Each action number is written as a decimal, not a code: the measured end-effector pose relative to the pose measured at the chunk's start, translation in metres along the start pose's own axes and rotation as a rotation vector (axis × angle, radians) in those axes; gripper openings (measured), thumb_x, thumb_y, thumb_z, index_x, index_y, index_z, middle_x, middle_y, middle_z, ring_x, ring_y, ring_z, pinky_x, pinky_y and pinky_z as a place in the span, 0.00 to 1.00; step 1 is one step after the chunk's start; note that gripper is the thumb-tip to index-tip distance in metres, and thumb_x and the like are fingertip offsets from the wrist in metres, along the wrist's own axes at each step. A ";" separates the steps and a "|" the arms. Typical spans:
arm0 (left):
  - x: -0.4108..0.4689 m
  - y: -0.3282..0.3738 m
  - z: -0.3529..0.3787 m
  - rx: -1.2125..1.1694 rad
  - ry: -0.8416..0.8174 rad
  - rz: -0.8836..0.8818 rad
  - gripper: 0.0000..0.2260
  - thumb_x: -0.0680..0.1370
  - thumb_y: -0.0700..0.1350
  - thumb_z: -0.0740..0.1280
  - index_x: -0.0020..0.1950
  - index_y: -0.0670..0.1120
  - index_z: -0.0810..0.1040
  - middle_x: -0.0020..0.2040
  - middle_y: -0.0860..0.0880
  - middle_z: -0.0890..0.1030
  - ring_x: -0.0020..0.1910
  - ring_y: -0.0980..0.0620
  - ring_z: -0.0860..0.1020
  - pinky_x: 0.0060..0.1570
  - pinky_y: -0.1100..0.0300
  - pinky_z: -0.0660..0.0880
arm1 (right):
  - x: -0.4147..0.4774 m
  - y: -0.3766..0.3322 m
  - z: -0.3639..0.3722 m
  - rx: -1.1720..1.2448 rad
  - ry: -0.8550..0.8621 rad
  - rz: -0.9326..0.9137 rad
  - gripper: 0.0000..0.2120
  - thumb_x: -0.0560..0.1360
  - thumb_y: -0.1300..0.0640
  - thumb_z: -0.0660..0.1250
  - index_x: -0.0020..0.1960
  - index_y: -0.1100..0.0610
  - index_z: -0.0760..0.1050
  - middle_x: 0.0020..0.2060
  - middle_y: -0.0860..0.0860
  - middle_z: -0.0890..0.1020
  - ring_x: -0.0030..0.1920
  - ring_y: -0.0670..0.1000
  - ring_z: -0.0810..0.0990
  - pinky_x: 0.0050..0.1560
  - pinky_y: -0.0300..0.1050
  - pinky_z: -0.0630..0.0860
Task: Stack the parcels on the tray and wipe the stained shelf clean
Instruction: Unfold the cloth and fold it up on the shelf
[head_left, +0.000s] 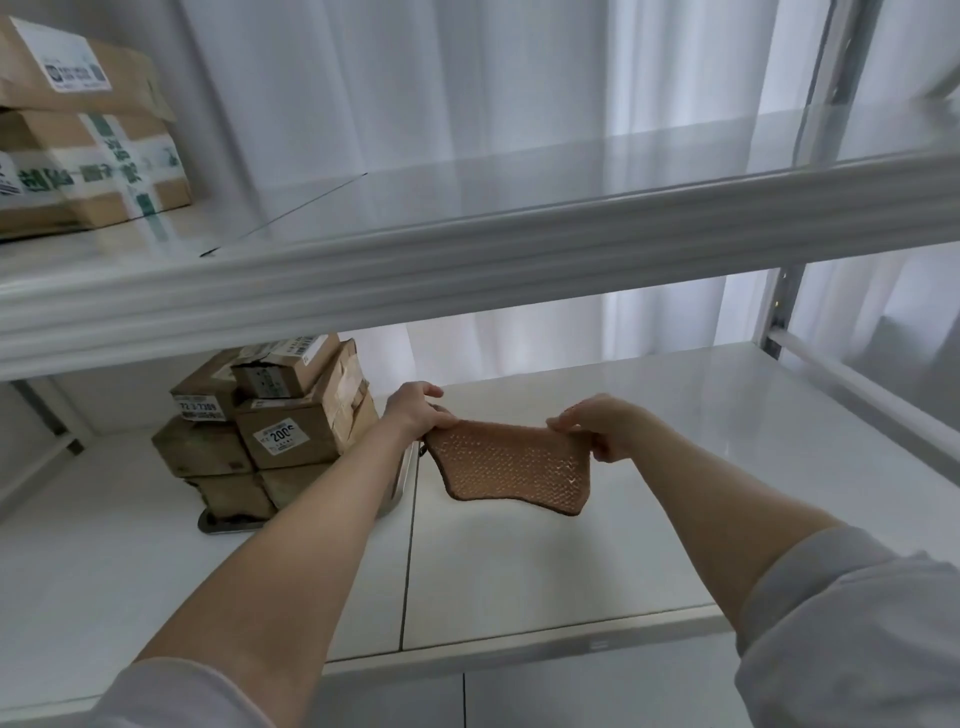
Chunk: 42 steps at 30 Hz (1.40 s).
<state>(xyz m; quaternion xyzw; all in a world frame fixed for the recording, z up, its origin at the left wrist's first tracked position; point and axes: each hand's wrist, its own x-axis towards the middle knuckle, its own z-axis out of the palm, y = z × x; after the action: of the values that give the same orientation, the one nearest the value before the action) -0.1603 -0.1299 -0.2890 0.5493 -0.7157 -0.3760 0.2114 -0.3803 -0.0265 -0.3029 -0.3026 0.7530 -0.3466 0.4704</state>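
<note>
Left hand (415, 410) and right hand (597, 426) each pinch a top corner of the brown cloth (511, 465), stretched between them above the white lower shelf (519, 571). Parcels (275, 426) sit stacked on metal tray (228, 524), left of the cloth.

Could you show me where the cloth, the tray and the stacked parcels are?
cloth (511, 465): head view, middle of its textured face.
tray (221, 526): head view, front left corner of its rim.
parcels (280, 439): head view, white 200 label on a middle parcel of the lower stack.
</note>
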 end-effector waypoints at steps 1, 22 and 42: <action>0.003 0.000 -0.003 -0.048 -0.008 -0.011 0.26 0.69 0.38 0.75 0.65 0.40 0.72 0.45 0.46 0.79 0.49 0.46 0.78 0.54 0.52 0.78 | -0.001 -0.002 0.000 0.021 -0.018 0.052 0.13 0.71 0.56 0.74 0.49 0.59 0.73 0.38 0.52 0.70 0.34 0.48 0.66 0.31 0.40 0.63; 0.025 -0.007 -0.005 0.099 0.291 0.019 0.16 0.74 0.28 0.60 0.51 0.43 0.82 0.55 0.42 0.81 0.57 0.46 0.77 0.58 0.58 0.75 | 0.002 -0.012 0.006 0.181 0.105 -0.009 0.14 0.74 0.70 0.67 0.56 0.60 0.81 0.54 0.57 0.82 0.52 0.54 0.80 0.56 0.46 0.78; 0.029 -0.001 0.012 -0.167 0.237 0.016 0.12 0.76 0.30 0.61 0.41 0.42 0.81 0.47 0.40 0.81 0.46 0.47 0.78 0.45 0.57 0.79 | 0.021 -0.005 -0.001 -0.057 0.287 -0.145 0.14 0.74 0.65 0.62 0.58 0.64 0.78 0.54 0.59 0.82 0.53 0.56 0.80 0.58 0.51 0.78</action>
<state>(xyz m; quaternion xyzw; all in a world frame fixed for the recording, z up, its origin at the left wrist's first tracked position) -0.1771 -0.1539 -0.3007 0.5649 -0.6561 -0.3650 0.3424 -0.3891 -0.0456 -0.3093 -0.3169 0.7983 -0.3978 0.3227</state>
